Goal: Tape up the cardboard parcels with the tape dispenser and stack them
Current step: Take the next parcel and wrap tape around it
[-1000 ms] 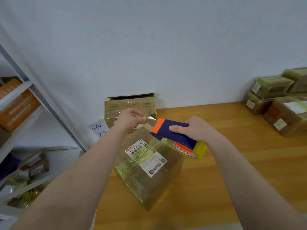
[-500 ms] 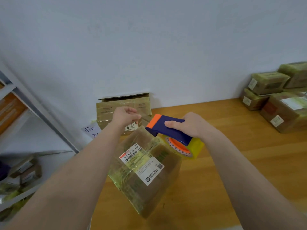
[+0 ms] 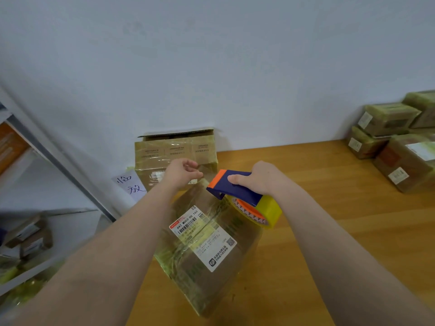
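A tape-wrapped cardboard parcel (image 3: 207,245) with a white shipping label lies tilted on the wooden table (image 3: 329,231). My right hand (image 3: 256,178) grips the blue and orange tape dispenser (image 3: 235,188), whose yellow tape roll (image 3: 263,211) rests against the parcel's far top edge. My left hand (image 3: 181,174) sits at the parcel's far corner with fingers curled, pinching the clear tape end just left of the dispenser. The strip of tape itself is barely visible.
An open-topped cardboard box (image 3: 175,154) stands against the white wall behind my hands, with a handwritten paper note (image 3: 129,185) beside it. Several wrapped parcels (image 3: 395,142) are stacked at the table's right back. A metal shelf rack (image 3: 35,208) with boxes stands left.
Both hands stay at the parcel's far edge. The view has shifted slightly, and the parcel and dispenser sit a little lower in it.
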